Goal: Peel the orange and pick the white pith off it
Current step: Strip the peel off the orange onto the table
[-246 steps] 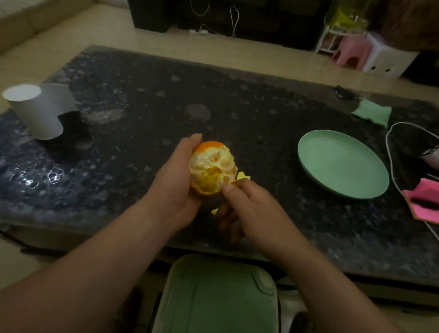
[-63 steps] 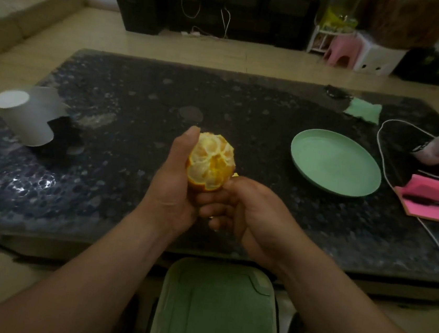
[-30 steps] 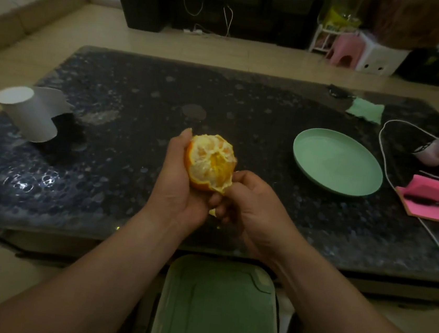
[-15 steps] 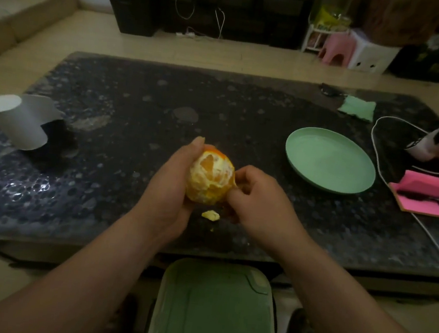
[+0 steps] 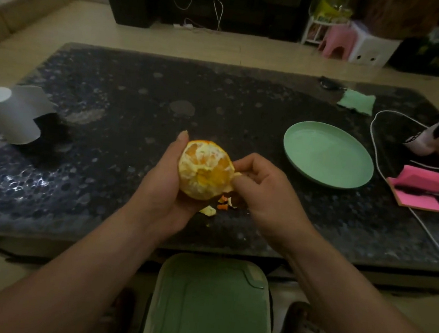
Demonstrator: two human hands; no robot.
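At the far left of the dark table a white paper cup lies on its side, well apart from the work. Nearer the middle, the left hand cradles the orange just above the table's near part, its fingers curled under and behind the fruit and its thumb standing up along the left edge. The side facing the camera is mostly bare, with pale pith in patches and some rind along the top and far rim. At the fruit's right side the right hand has thumb and forefinger closed together on a flap of peel that joins the fruit there. Small peel scraps lie on the table just below the hands. Further right sit a green plate and a pink notepad. This looks like late peeling, with pith picking to come (how much rind remains on the hidden far side cannot be told). The next move probably calls for a steady outward pull on that flap while the left hand keeps the fruit from turning.
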